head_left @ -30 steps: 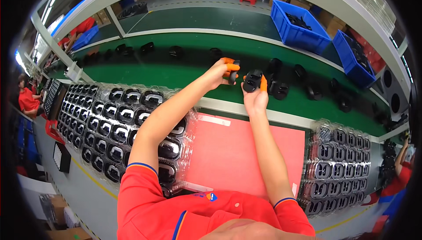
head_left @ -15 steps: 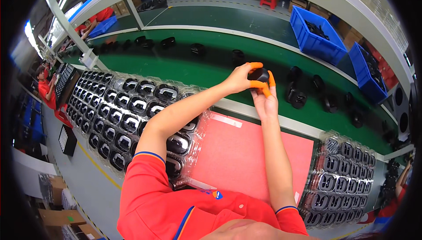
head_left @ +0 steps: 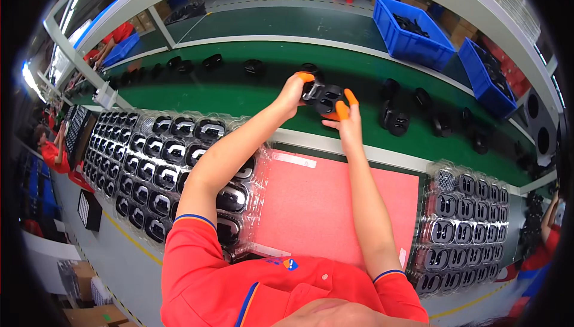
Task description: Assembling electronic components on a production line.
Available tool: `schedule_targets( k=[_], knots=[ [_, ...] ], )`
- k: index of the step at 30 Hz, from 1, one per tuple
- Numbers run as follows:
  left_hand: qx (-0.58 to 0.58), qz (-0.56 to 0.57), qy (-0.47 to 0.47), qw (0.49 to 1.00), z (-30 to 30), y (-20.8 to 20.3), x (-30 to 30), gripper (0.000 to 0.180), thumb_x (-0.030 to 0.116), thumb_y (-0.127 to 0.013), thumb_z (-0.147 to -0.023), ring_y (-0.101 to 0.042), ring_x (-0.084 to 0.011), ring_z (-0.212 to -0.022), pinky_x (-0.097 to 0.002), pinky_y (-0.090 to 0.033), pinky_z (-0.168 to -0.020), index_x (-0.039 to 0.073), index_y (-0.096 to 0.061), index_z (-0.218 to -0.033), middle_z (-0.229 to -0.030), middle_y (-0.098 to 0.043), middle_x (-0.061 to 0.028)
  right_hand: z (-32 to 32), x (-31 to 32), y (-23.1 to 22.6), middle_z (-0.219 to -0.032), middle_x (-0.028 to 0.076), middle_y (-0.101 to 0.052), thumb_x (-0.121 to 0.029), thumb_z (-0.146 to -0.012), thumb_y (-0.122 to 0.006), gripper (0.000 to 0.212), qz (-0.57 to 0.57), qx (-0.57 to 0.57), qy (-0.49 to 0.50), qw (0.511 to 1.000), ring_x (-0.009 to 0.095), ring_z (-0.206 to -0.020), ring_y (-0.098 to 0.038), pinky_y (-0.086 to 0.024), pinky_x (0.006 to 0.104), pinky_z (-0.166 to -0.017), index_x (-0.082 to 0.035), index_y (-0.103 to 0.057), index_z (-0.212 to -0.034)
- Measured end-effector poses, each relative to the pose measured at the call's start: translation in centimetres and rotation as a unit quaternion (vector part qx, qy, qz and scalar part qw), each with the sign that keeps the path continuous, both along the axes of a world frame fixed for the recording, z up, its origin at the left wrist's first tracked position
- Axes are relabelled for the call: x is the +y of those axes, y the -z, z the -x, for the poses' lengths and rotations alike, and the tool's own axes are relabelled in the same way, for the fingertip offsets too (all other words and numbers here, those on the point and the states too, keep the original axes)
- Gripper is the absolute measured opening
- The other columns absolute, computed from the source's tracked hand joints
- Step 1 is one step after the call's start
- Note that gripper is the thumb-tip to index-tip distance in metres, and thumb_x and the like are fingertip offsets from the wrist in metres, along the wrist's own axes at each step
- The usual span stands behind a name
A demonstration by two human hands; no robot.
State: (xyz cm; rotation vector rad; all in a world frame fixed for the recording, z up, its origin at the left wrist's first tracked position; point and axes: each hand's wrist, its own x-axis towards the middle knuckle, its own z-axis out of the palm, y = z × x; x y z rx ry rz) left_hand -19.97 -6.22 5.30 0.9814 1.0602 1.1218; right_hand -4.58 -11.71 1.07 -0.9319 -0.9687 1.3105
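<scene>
Above the near edge of the green conveyor belt, a small black earbud charging case (head_left: 328,98) is held with its lid swung open and two dark wells showing. My left hand (head_left: 292,92) closes on the lid side, thumb and fingers at its edge. My right hand (head_left: 347,122) grips the base from the right and below. Orange finger cots cover fingertips of both hands. Just behind the case, another black case (head_left: 308,68) sits on the belt, partly hidden. Right of my hands stand more black cases (head_left: 397,122).
Clear plastic trays of black parts (head_left: 173,152) stand at left, with more trays (head_left: 465,231) at right. A pink mat (head_left: 335,207) lies between them. Blue bins (head_left: 412,40) stand beyond the belt (head_left: 233,96), under a white frame. Other people work at far left and right.
The case, closed between both hands before, is now open with its inside showing. My left hand has drawn left and my right hand has turned under the case. The whole view has shifted slightly.
</scene>
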Motion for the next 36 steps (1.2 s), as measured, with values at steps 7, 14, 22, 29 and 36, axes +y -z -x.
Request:
schedule_targets(
  k=[7,14,22,29,36],
  knots=[
    [0.124,0.021,-0.012,0.992,0.2,1.2,1.0,0.050,0.019,-0.051,-0.084,-0.054,-0.0227,-0.100,-0.0380,-0.046,-0.080,0.006,-0.040,-0.130,-0.116,-0.051,-0.0118,-0.6,1.2,3.0,-0.092,0.016,-0.061,-0.002,-0.086,-0.054,0.042,0.002,-0.163,0.080,0.983,0.018,-0.072,-0.065,-0.055,0.0273,-0.058,-0.002,-0.039,-0.126],
    [0.254,-0.096,0.053,0.961,0.0,1.0,0.7,0.043,0.017,-0.062,-0.080,-0.051,-0.0273,-0.110,-0.0347,-0.041,-0.092,0.002,-0.052,-0.119,-0.122,-0.050,-0.0154,-2.0,2.9,6.5,-0.101,0.017,-0.062,0.003,-0.083,-0.050,0.036,-0.112,-0.370,0.168,0.907,0.018,-0.072,-0.065,-0.053,0.0287,-0.063,0.000,-0.050,-0.119],
    [0.486,-0.361,-0.040,0.795,0.5,1.5,0.6,0.027,0.015,-0.063,-0.076,-0.056,-0.0325,-0.101,-0.0374,-0.045,-0.087,0.006,-0.063,-0.101,-0.110,-0.057,-0.0148,-2.2,0.6,2.7,-0.113,0.016,-0.058,-0.002,-0.081,-0.055,0.025,-0.128,-0.426,0.219,0.868,0.033,-0.102,-0.055,-0.045,0.0379,-0.088,-0.003,-0.061,-0.105],
    [0.463,-0.333,-0.011,0.822,0.9,1.8,1.2,0.020,0.013,-0.067,-0.072,-0.061,-0.0295,-0.086,-0.0355,-0.048,-0.076,0.004,-0.064,-0.091,-0.093,-0.062,-0.0126,-9.8,-0.8,-5.3,-0.109,0.010,-0.060,-0.002,-0.083,-0.059,0.025,-0.275,-0.386,0.231,0.850,0.017,-0.094,-0.059,-0.047,0.0265,-0.078,-0.003,-0.062,-0.107],
    [0.515,-0.473,0.057,0.713,-0.5,-0.6,-1.7,0.025,0.016,-0.070,-0.071,-0.054,-0.0314,-0.065,-0.0383,-0.042,-0.057,0.001,-0.049,-0.070,-0.070,-0.051,-0.0126,-24.2,-7.9,-11.0,-0.104,0.015,-0.063,-0.006,-0.082,-0.059,0.031,-0.174,-0.637,0.076,0.747,0.026,-0.093,-0.062,-0.047,0.0326,-0.083,-0.001,-0.058,-0.112]
  ],
)
